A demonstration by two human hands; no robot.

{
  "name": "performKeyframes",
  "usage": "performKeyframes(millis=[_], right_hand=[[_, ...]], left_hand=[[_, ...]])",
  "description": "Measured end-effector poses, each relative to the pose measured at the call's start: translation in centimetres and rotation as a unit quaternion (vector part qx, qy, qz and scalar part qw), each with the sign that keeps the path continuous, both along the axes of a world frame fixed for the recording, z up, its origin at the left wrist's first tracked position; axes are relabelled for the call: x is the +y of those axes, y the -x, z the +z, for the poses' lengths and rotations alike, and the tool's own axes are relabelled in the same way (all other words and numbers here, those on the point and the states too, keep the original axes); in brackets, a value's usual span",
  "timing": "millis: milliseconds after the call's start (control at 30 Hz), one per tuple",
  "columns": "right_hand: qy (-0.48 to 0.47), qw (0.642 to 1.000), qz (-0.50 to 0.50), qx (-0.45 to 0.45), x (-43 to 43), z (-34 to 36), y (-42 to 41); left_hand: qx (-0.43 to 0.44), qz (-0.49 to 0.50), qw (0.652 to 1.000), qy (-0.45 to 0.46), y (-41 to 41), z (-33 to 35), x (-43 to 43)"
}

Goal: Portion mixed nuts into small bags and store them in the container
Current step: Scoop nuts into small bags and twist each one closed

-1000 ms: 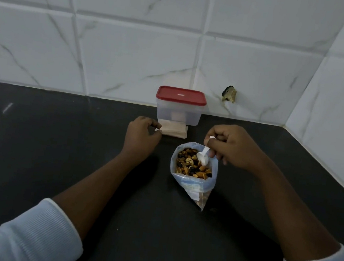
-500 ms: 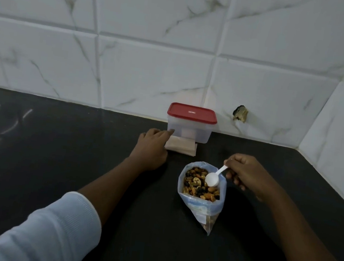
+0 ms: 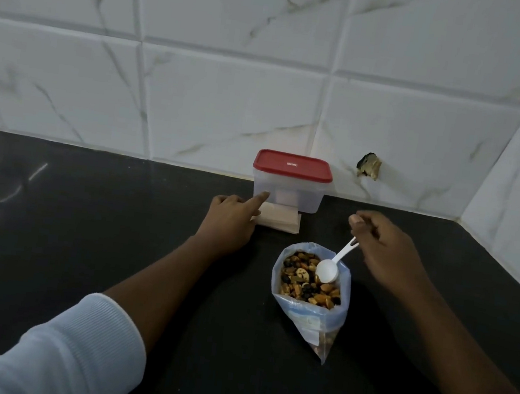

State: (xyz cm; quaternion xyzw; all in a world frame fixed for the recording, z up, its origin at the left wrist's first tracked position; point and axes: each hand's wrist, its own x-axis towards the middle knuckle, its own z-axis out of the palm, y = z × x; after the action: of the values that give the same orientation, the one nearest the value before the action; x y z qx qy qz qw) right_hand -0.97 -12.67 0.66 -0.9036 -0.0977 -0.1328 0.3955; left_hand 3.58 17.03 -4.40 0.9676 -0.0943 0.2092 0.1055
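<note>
**Q:** Where is the bag of nuts (image 3: pixel 305 320)?
**A:** In front of the container (image 3: pixel 288 193) and slightly to its right, standing open on the table (image 3: pixel 85 224). The container has its red lid (image 3: pixel 293 165) on.
**Q:** And the small bags (image 3: pixel 282 220)?
**A:** A flat stack, just in front of the container's base.
**Q:** The grips?
**A:** The left grip (image 3: pixel 229 222) holds nothing. Its index finger (image 3: pixel 260 198) stretches to the container's front left corner. The right grip (image 3: pixel 383 244), in front and to the right of the container, pinches the handle of a white spoon (image 3: pixel 328 270), whose bowl sits over the nuts.
</note>
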Motion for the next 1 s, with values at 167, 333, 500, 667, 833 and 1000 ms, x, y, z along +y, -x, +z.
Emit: performKeyframes(millis=[167, 333, 500, 667, 833, 1000], right_hand=[[-0.003, 0.999, 0.034, -0.009, 0.4, 0.0, 0.2], [0.026, 0.996, 0.051, -0.071, 0.8, -0.2, 0.2], [0.125, 0.953, 0.073, -0.266, 1.5, 1.4, 1.6], [0.117, 0.922, 0.169, -0.327, 5.3, 1.0, 3.8], [-0.017, 0.932, 0.148, -0.331, 5.6, 1.1, 4.2], [-0.165, 0.943, 0.157, -0.243, 5.3, 1.2, 4.5]], left_hand=[[-0.044, 0.006, 0.999, -0.004, -0.1, 0.0, -0.2], [-0.150, -0.007, 0.984, 0.097, 0.7, 1.0, -0.7], [-0.166, -0.029, 0.904, 0.392, 5.5, 5.3, -2.7], [-0.073, -0.133, 0.815, 0.560, 10.5, 7.6, -6.3], [-0.018, -0.222, 0.707, 0.671, 11.6, 7.7, -7.6], [-0.022, -0.207, 0.636, 0.743, 11.0, 7.8, -7.6]])
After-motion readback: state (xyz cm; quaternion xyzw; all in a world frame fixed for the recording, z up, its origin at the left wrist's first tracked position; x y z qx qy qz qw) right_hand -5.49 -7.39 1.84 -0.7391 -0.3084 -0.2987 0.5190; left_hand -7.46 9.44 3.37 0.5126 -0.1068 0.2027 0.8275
